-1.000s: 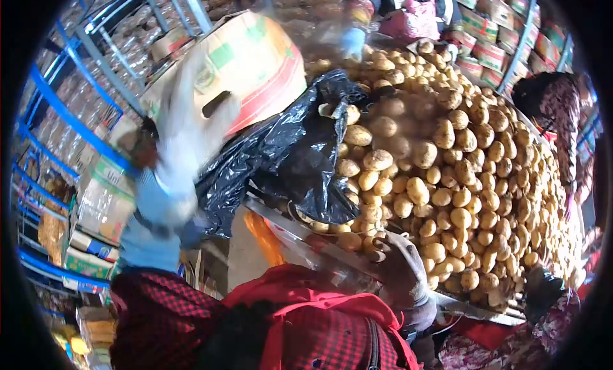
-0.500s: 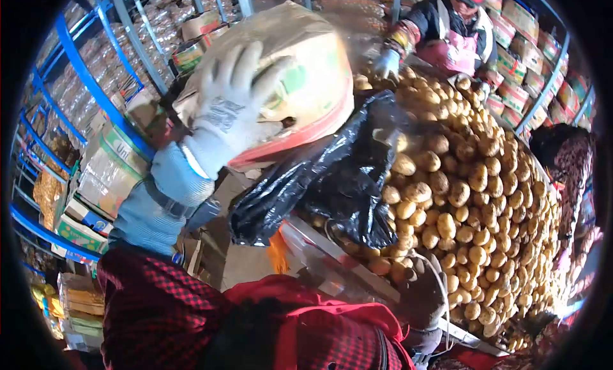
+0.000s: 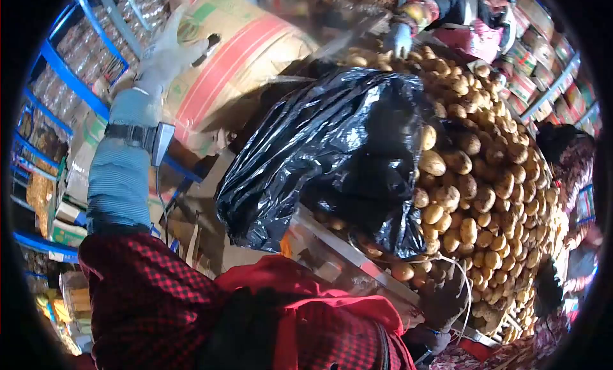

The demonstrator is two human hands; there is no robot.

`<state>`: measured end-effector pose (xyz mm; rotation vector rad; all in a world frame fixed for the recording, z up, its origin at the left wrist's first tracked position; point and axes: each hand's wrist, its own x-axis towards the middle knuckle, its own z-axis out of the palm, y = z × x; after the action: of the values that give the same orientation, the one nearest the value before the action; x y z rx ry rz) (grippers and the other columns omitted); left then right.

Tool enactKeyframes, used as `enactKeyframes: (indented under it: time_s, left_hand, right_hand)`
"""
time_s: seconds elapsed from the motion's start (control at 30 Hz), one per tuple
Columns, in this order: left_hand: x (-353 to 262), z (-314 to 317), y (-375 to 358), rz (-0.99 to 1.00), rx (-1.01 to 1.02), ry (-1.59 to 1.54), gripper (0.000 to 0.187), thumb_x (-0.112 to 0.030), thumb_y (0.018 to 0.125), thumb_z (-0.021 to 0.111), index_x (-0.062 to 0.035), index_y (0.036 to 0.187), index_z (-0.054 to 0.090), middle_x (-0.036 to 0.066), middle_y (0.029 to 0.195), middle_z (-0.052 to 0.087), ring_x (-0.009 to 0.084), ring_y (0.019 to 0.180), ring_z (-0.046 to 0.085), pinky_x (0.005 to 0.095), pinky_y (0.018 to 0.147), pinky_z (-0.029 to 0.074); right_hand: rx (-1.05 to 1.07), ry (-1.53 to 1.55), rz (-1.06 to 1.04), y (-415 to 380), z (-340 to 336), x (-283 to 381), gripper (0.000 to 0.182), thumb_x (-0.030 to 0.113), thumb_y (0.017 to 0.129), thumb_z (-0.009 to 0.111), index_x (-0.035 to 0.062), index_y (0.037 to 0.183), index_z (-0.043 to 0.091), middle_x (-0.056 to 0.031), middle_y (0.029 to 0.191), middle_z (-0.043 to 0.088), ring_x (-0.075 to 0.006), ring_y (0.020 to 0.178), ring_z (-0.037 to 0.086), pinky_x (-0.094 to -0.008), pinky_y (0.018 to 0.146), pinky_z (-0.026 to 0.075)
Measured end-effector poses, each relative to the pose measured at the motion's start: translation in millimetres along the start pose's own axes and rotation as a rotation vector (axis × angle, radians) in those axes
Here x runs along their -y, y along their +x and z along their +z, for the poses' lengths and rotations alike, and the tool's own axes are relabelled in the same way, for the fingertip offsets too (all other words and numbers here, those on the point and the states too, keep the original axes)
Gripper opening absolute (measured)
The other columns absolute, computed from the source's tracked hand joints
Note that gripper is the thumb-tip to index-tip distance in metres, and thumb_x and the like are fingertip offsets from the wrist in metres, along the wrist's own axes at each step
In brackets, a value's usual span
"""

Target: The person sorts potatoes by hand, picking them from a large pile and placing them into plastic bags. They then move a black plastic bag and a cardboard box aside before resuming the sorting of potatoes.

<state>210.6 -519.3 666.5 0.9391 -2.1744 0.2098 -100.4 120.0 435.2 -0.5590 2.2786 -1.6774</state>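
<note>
My left hand (image 3: 167,60), in a pale work glove, is at the near side of a cardboard box (image 3: 246,67) with green print and a red stripe. Its thumb lies by the dark handle hole, and the other fingers are blurred against the box edge. The box is tilted. A crumpled black plastic bag (image 3: 332,140) lies at the edge of a large heap of potatoes (image 3: 485,197). Low in the view, my right hand (image 3: 444,303) is in shadow beside the heap, near a thin white cord (image 3: 469,287); its fingers are hard to make out.
Across the heap, a co-worker's gloved hand (image 3: 400,39) reaches to the potatoes. A blue metal rail (image 3: 70,79) runs along the left, with cartons beyond it. A pale board (image 3: 348,252) edges the heap. Another person's patterned sleeve (image 3: 575,159) shows at right.
My left hand and the cardboard box have moved up and left, and the box has turned. The black bag looks more spread out. The co-worker's hand stays by the potatoes.
</note>
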Motion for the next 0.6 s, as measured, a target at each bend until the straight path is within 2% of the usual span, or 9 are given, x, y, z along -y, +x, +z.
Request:
enactKeyframes:
  time_s: [0.03,0.07,0.13,0.2,0.27,0.33,0.43,0.57,0.6]
  left_hand:
    - [7,1,-3,-0.022,0.014,0.011,0.086,-0.031,0.084,0.081,-0.0192,0.158,0.038,0.019,0.147,0.053,0.0370,0.137,0.051,0.0454,0.115,0.039]
    - [13,1,-5,-0.036,0.054,-0.054,0.085,-0.031,0.085,0.081,-0.0195,0.158,0.038,0.020,0.147,0.054,0.0359,0.136,0.053,0.0442,0.114,0.041]
    - [30,-2,2,-0.027,0.172,-0.045,0.082,-0.030,0.089,0.079,-0.0202,0.158,0.037,0.021,0.144,0.057,0.0319,0.132,0.057,0.0404,0.109,0.045]
    - [44,5,4,-0.046,0.209,-0.107,0.085,-0.029,0.086,0.080,-0.0181,0.158,0.037,0.022,0.145,0.056,0.0334,0.133,0.056,0.0406,0.110,0.045]
    - [54,9,7,-0.050,0.248,-0.175,0.088,-0.028,0.083,0.081,-0.0160,0.158,0.037,0.022,0.146,0.056,0.0349,0.134,0.056,0.0408,0.112,0.044]
    - [62,13,7,-0.078,0.350,-0.087,0.084,-0.025,0.087,0.076,-0.0183,0.159,0.035,0.022,0.148,0.054,0.0344,0.134,0.055,0.0398,0.111,0.044]
    - [71,20,12,-0.117,0.335,0.005,0.082,-0.022,0.088,0.072,-0.0178,0.160,0.033,0.022,0.148,0.055,0.0334,0.133,0.056,0.0389,0.111,0.044]
    - [112,41,5,-0.104,0.279,-0.138,0.080,-0.018,0.088,0.070,-0.0164,0.159,0.034,0.023,0.144,0.057,0.0328,0.133,0.057,0.0390,0.111,0.044]
    - [121,38,-1,-0.207,0.273,-0.167,0.079,-0.020,0.089,0.071,-0.0163,0.159,0.035,0.024,0.144,0.058,0.0328,0.133,0.057,0.0396,0.111,0.044]
  right_hand:
    - [0.024,-0.495,-0.302,4,2,-5,0.049,0.046,0.109,0.040,0.0140,0.144,0.051,-0.0067,0.135,0.062,-0.0270,0.124,0.059,-0.0455,0.091,0.054]
    - [-0.003,-0.518,-0.327,1,4,-8,0.048,0.046,0.109,0.041,0.0139,0.144,0.051,-0.0067,0.135,0.062,-0.0270,0.124,0.059,-0.0454,0.091,0.054]
    - [-0.058,-0.127,-0.107,0,16,-11,0.047,0.044,0.108,0.042,0.0137,0.143,0.052,-0.0069,0.135,0.062,-0.0270,0.123,0.059,-0.0454,0.091,0.054]
    - [-0.101,0.017,-0.028,1,21,-11,0.046,0.042,0.108,0.044,0.0136,0.142,0.052,-0.0070,0.134,0.062,-0.0271,0.123,0.059,-0.0453,0.091,0.054]
    - [-0.119,0.041,-0.007,0,23,-11,0.044,0.040,0.107,0.045,0.0134,0.141,0.052,-0.0072,0.134,0.063,-0.0271,0.122,0.060,-0.0453,0.091,0.054]
    - [-0.136,0.039,-0.001,-1,25,-12,0.043,0.039,0.106,0.046,0.0132,0.140,0.053,-0.0073,0.133,0.063,-0.0271,0.121,0.060,-0.0452,0.092,0.054]
    - [-0.141,0.030,-0.006,-5,26,-14,0.041,0.036,0.105,0.049,0.0130,0.139,0.053,-0.0076,0.133,0.063,-0.0272,0.120,0.060,-0.0452,0.092,0.054]
    - [-0.170,0.005,-0.032,-2,26,-15,0.039,0.033,0.104,0.051,0.0127,0.137,0.054,-0.0079,0.132,0.063,-0.0273,0.119,0.061,-0.0450,0.092,0.054]
    - [-0.173,-0.009,-0.038,-2,28,-15,0.039,0.032,0.103,0.052,0.0126,0.137,0.054,-0.0080,0.131,0.063,-0.0273,0.119,0.061,-0.0450,0.092,0.054]
